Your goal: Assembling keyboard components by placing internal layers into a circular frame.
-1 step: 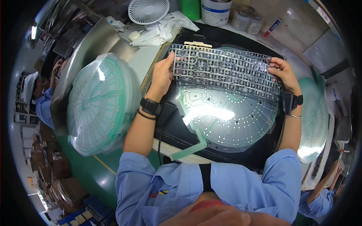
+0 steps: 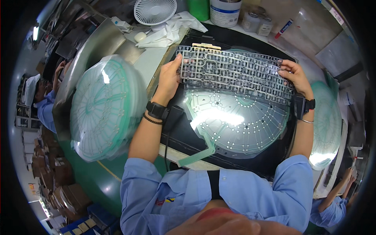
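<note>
Between my two hands hangs a clear rectangular sheet (image 2: 231,70) with a pale grid and rows of small dark dots. My left hand (image 2: 169,80) pinches its left edge, thumb on top. At the opposite edge, my right hand (image 2: 297,78) grips it between thumb and fingers. Beneath the sheet lies a round transparent circuit film (image 2: 250,129) with fine traces and white spots, its upper part covered. From its lower left a green striped tail (image 2: 199,154) sticks out. A black work surface (image 2: 235,35) carries the film; light glares off its middle.
Stacks of round green-tinted films stand left (image 2: 103,109) and right (image 2: 325,121). At the back are a white fan (image 2: 155,11), a white cloth (image 2: 168,33), a white tub (image 2: 225,12), small jars (image 2: 256,23) and a marker (image 2: 283,29). Co-workers sit at both sides.
</note>
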### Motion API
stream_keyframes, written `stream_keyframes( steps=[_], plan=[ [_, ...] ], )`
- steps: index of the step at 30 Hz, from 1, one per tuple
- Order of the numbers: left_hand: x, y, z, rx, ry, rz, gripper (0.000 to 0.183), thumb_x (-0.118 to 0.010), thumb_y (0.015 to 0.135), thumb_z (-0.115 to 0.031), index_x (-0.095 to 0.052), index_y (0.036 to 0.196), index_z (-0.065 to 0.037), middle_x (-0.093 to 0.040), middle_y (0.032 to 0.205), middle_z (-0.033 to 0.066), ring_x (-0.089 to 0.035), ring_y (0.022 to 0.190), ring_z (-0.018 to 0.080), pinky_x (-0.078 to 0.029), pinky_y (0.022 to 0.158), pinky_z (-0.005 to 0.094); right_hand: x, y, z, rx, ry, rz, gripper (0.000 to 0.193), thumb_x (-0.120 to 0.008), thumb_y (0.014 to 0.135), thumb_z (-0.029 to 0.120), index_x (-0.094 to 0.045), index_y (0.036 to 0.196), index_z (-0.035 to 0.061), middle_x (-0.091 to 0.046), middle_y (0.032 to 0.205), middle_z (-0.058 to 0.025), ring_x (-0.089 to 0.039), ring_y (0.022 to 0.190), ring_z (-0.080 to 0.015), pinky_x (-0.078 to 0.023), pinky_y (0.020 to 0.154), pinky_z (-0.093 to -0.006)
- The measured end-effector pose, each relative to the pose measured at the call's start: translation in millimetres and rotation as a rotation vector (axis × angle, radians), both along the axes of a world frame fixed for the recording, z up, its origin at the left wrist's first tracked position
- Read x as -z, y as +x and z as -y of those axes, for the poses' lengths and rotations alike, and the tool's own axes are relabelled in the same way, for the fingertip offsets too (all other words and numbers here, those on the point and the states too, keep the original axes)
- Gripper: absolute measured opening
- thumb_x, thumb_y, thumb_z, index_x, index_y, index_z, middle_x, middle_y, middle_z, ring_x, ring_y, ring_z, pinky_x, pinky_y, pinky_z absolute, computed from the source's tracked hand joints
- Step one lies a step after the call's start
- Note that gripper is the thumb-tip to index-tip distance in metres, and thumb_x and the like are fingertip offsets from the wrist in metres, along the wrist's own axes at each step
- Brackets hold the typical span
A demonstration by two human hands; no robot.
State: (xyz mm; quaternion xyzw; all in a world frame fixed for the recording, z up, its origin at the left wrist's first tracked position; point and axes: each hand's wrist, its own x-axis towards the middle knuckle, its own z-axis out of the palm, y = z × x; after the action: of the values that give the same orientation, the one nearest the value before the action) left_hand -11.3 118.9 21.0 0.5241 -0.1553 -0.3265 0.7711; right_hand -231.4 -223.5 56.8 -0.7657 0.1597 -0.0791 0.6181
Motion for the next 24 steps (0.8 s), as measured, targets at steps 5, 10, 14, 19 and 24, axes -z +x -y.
stream_keyframes(
  steps=[5, 10, 14, 19, 24],
  plan=[
    [-3.9, -4.1, 2.1, -0.026, 0.006, 0.006, 0.039, -0.046, 0.094, -0.032, -0.061, 0.096, 0.004, -0.065, 0.086, 0.0080, -0.061, 0.069, 0.0106, -0.049, 0.061, 0.0227, 2.0, 0.2, 2.1, -0.019, 0.016, -0.019, 0.036, -0.064, 0.078, 0.004, -0.057, 0.113, 0.0021, -0.063, 0.093, -0.0017, -0.056, 0.073, -0.0031, -0.044, 0.058, -0.0154],
    [0.7, -1.7, 0.3, -0.039, 0.007, 0.010, 0.037, -0.047, 0.094, -0.031, -0.062, 0.095, 0.003, -0.065, 0.084, 0.0074, -0.061, 0.068, 0.0095, -0.048, 0.059, 0.0213, 6.4, 1.2, 4.5, -0.017, 0.004, -0.031, 0.038, -0.063, 0.078, 0.003, -0.055, 0.116, 0.0024, -0.063, 0.092, -0.0015, -0.055, 0.072, -0.0028, -0.043, 0.057, -0.0152],
    [2.7, 0.5, -0.6, -0.012, 0.012, 0.033, 0.035, -0.047, 0.094, -0.030, -0.060, 0.096, 0.002, -0.065, 0.087, 0.0084, -0.063, 0.071, 0.0124, -0.052, 0.066, 0.0247, 6.4, 1.1, 6.9, -0.036, 0.024, -0.021, 0.039, -0.063, 0.078, 0.002, -0.054, 0.116, 0.0022, -0.063, 0.094, -0.0025, -0.056, 0.075, -0.0036, -0.044, 0.058, -0.0154],
    [-4.7, -2.3, -2.7, 0.044, 0.028, 0.063, 0.027, -0.054, 0.091, -0.022, -0.063, 0.095, 0.003, -0.065, 0.083, 0.0049, -0.059, 0.068, 0.0077, -0.047, 0.062, 0.0205, 2.7, -1.4, 5.0, -0.047, -0.009, -0.017, 0.041, -0.064, 0.077, 0.001, -0.054, 0.116, 0.0014, -0.064, 0.096, -0.0046, -0.058, 0.077, -0.0047, -0.045, 0.059, -0.0152],
    [0.8, -2.2, -2.3, -0.002, 0.092, 0.149, 0.020, -0.063, 0.082, -0.004, -0.062, 0.100, 0.003, -0.065, 0.086, 0.0040, -0.058, 0.072, 0.0072, -0.046, 0.069, 0.0198, 0.0, -2.9, 4.7, -0.081, 0.019, -0.040, 0.042, -0.064, 0.076, -0.001, -0.053, 0.116, -0.0003, -0.064, 0.099, -0.0067, -0.059, 0.079, -0.0066, -0.047, 0.065, -0.0175]
  ],
)
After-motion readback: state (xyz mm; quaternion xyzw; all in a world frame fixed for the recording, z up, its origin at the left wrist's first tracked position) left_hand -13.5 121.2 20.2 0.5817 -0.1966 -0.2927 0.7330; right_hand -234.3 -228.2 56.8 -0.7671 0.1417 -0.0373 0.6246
